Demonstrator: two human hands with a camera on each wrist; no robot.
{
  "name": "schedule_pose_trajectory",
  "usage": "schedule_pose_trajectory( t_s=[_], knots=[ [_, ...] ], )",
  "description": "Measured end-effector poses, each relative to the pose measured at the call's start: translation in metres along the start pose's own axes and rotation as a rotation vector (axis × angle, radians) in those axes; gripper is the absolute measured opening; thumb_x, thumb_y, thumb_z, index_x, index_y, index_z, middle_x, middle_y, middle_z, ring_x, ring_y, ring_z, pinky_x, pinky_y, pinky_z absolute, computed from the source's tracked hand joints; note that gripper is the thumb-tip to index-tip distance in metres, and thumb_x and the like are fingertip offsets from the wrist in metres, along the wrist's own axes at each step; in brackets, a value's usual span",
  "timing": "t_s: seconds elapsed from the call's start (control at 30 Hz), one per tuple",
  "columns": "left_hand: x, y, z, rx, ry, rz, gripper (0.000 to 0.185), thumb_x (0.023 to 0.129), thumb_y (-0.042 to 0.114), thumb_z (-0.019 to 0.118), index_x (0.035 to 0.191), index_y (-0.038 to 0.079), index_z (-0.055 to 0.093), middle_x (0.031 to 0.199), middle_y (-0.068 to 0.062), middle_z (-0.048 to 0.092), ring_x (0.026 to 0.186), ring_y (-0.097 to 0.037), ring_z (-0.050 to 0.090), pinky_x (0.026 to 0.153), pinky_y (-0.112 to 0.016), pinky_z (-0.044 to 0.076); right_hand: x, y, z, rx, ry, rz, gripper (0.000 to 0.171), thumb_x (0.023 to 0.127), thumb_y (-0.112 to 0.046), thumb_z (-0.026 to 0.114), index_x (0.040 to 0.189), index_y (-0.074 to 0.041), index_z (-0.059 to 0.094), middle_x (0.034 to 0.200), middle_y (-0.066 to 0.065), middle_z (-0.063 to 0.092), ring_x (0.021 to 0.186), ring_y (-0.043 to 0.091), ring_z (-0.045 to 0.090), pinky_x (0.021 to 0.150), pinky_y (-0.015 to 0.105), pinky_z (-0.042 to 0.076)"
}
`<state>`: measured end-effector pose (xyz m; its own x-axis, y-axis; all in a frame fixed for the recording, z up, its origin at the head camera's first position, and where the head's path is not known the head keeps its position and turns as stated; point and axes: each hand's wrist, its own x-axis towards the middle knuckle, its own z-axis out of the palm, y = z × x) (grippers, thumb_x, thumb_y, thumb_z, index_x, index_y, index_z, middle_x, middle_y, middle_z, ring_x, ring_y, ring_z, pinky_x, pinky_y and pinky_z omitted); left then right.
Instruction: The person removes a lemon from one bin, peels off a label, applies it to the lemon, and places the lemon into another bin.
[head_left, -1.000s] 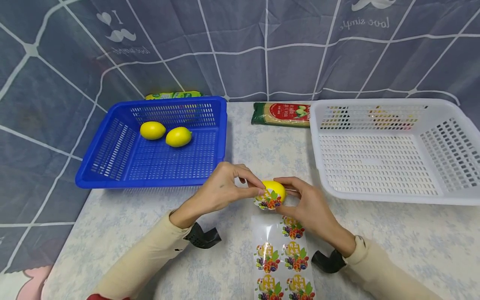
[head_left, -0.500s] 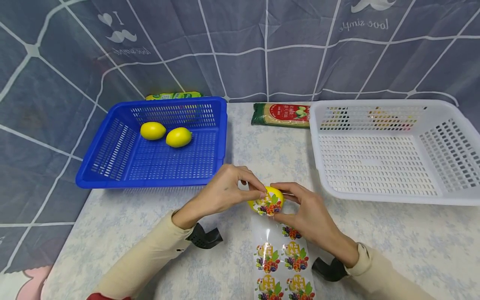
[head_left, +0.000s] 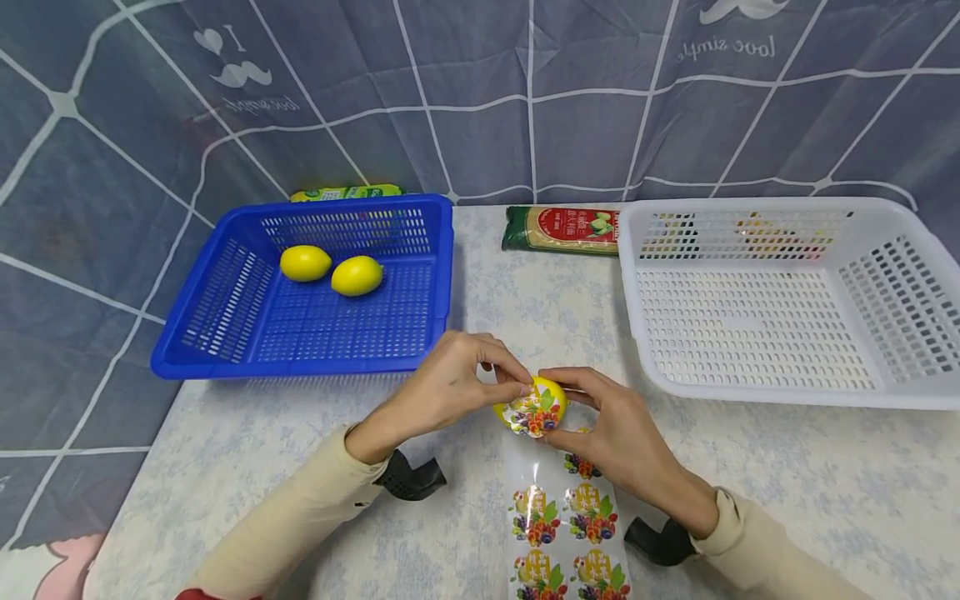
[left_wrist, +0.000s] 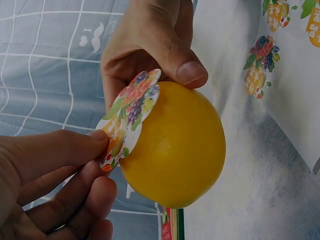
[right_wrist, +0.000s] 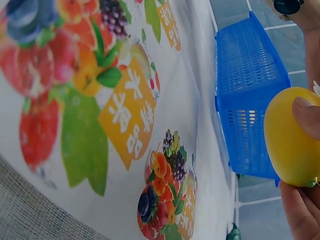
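Observation:
My right hand (head_left: 622,429) grips a yellow lemon (left_wrist: 180,150) between thumb and fingers, above the table. A fruit-printed sticker (left_wrist: 131,114) is pinched at its edge by the thumb and finger of my left hand (head_left: 450,383). In the left wrist view the sticker lies against the lemon's side, and part of it seems to stand off the skin. Below the hands, a sheet of stickers (head_left: 562,533) lies flat on the table, with several fruit labels on it. The right wrist view shows the lemon (right_wrist: 287,145) at its right edge, under the right thumb.
At the left stands a blue basket (head_left: 300,367) with two lemons (head_left: 357,275) inside. A white basket (head_left: 750,392) stands at the right. Between them at the back lies a green and red food packet (head_left: 562,230), and a green-yellow packet (head_left: 348,192) shows behind the blue basket.
The lemon has come slightly down and left with the right hand, and the sticker now covers more of its near face. The left hand has barely moved. Both baskets stay put.

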<state>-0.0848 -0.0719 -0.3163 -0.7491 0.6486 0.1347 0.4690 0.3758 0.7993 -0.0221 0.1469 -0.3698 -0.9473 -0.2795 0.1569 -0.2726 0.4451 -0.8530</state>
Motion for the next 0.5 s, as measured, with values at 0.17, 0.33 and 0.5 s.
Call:
schedule_pose_trajectory(
  t_s=[0.17,0.33,0.5],
  knots=[
    [-0.0023,0.0023,0.0029,0.047,0.005,0.028,0.004,0.086,0.009,0.076,0.088,0.011,0.078,0.078,0.01,0.066,0.074,-0.002,0.058,0.07,-0.03,0.051,-0.0004,-0.0003,0.0001,0.005,0.004,0.002,0.068,0.067,-0.003,0.09,0.128,-0.012,0.061,0.127,0.002,0.062,0.112,0.02,0.063,0.095,0.031,0.051],
    [-0.0025,0.0039,0.0049,0.089,0.025,0.068,0.004,0.086,0.007,0.075,0.089,0.01,0.077,0.079,0.008,0.067,0.074,-0.002,0.058,0.069,-0.033,0.053,-0.0004,-0.0005,0.0001,0.019,0.006,0.003,0.068,0.067,-0.003,0.09,0.128,-0.012,0.061,0.127,0.002,0.061,0.113,0.02,0.062,0.095,0.031,0.051],
    [-0.0031,0.0042,0.0066,0.115,0.048,0.107,0.006,0.085,0.006,0.076,0.09,0.009,0.077,0.082,0.006,0.068,0.075,-0.003,0.058,0.067,-0.03,0.054,-0.0001,-0.0005,0.0003,0.023,0.011,-0.003,0.068,0.067,-0.003,0.09,0.128,-0.012,0.061,0.126,0.002,0.062,0.114,0.02,0.062,0.095,0.031,0.05]
  ],
)
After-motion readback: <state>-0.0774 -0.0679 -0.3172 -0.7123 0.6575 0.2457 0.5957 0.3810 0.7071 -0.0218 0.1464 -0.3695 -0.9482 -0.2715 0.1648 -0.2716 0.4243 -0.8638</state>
